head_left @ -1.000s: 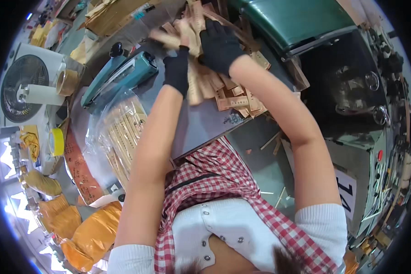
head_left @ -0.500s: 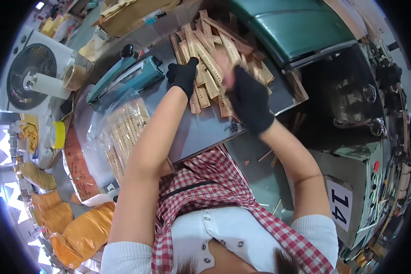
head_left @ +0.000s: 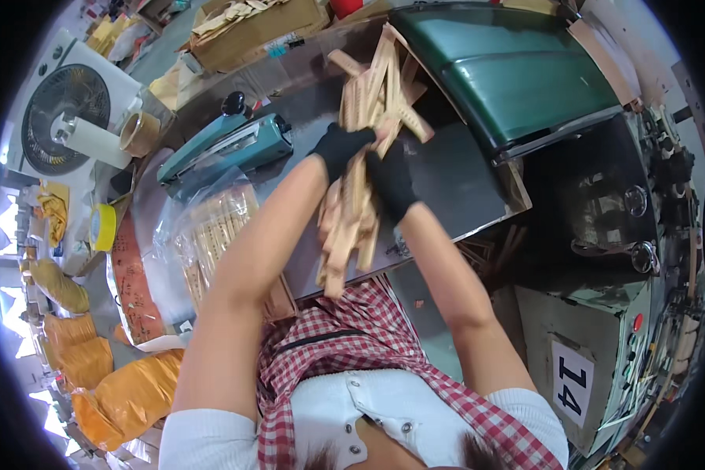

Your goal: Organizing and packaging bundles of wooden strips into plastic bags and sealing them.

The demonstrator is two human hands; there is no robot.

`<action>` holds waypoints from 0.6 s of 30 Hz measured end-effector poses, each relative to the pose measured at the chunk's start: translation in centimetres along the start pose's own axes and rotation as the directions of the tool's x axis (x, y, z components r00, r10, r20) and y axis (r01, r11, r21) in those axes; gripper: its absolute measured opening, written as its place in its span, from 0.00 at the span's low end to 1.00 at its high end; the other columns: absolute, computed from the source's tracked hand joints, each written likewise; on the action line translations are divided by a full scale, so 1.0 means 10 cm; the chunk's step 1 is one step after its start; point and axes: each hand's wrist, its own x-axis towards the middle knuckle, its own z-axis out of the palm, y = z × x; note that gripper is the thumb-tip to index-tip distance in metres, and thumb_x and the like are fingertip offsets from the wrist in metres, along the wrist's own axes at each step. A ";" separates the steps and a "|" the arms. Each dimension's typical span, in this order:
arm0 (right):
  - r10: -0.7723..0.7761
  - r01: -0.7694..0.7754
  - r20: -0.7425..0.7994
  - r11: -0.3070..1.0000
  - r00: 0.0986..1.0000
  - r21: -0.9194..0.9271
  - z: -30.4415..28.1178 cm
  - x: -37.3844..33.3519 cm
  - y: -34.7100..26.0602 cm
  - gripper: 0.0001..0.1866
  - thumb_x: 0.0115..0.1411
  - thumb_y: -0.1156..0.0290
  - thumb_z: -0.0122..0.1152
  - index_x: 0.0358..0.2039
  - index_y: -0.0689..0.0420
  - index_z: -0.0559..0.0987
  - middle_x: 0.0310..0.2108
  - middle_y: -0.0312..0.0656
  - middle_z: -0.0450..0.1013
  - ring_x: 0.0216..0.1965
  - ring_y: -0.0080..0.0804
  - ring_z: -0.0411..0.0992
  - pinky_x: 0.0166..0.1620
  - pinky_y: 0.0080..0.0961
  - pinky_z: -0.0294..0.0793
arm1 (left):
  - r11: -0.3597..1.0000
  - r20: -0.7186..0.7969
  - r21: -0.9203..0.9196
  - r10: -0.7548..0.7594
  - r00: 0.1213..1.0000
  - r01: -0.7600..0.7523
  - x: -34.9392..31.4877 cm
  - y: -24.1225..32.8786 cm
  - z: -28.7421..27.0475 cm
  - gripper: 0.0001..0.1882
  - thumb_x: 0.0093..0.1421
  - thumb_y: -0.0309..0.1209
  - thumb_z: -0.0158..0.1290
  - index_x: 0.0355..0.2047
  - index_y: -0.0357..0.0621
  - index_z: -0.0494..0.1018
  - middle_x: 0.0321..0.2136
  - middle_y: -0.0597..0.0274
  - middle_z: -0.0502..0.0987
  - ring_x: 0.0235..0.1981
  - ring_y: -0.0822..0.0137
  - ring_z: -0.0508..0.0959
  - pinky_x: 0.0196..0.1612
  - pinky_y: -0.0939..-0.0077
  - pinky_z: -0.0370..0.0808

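Note:
A loose bundle of flat wooden strips (head_left: 352,200), with rows of small printed marks like rulers, lies over the work surface between my hands. My left hand (head_left: 343,149), in a black glove with bare fingertips, is closed round the bundle from its left side. Pressed against its right side, my right hand (head_left: 392,180) in a matching glove is closed on the strips too. The near ends reach the table's front edge, while other strips fan out crosswise beyond my fingers. Some fingers are hidden among the wood.
On the left lie a clear bag of similar strips (head_left: 215,227) and a long teal heat sealer (head_left: 235,149). A green machine hood (head_left: 517,66) stands at right above a dark opening. Further left are yellow tape (head_left: 102,227) and a fan (head_left: 66,117). A carton (head_left: 258,35) stands behind.
The spread pile has been gathered into a narrower bundle and drawn toward me. My right hand has moved left, and my left hand slightly right and nearer, so both now meet at the strips.

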 end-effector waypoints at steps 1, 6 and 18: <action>-0.207 0.205 0.005 0.962 0.978 -0.183 -0.04 -0.18 0.30 0.31 0.57 0.60 0.57 0.55 0.64 0.60 0.48 0.58 0.65 0.48 0.52 0.68 0.50 0.38 0.67 | 0.979 0.148 -0.200 0.070 0.986 -0.039 -0.26 -0.05 0.03 0.37 0.43 0.40 0.64 0.48 0.26 0.66 0.35 0.50 0.76 0.33 0.63 0.78 0.37 0.71 0.76; -0.191 0.314 0.304 0.847 0.933 -0.430 0.03 -1.41 0.01 0.31 0.50 0.63 0.61 0.52 0.63 0.64 0.45 0.55 0.64 0.47 0.54 0.65 0.47 0.44 0.68 | 0.938 0.009 -0.347 0.009 1.000 -0.005 -1.96 -0.07 -0.05 0.29 0.51 0.32 0.62 0.50 0.35 0.66 0.40 0.58 0.76 0.42 0.69 0.76 0.44 0.75 0.75; -0.095 0.360 0.432 0.725 0.897 -0.587 0.07 -0.46 -0.46 0.14 0.53 0.68 0.58 0.39 0.60 0.73 0.39 0.55 0.71 0.44 0.49 0.71 0.44 0.42 0.69 | 0.974 -0.431 0.205 0.000 0.902 0.098 -1.99 -0.52 -0.07 0.50 0.38 0.42 0.67 0.56 0.31 0.55 0.49 0.38 0.63 0.51 0.45 0.66 0.54 0.60 0.65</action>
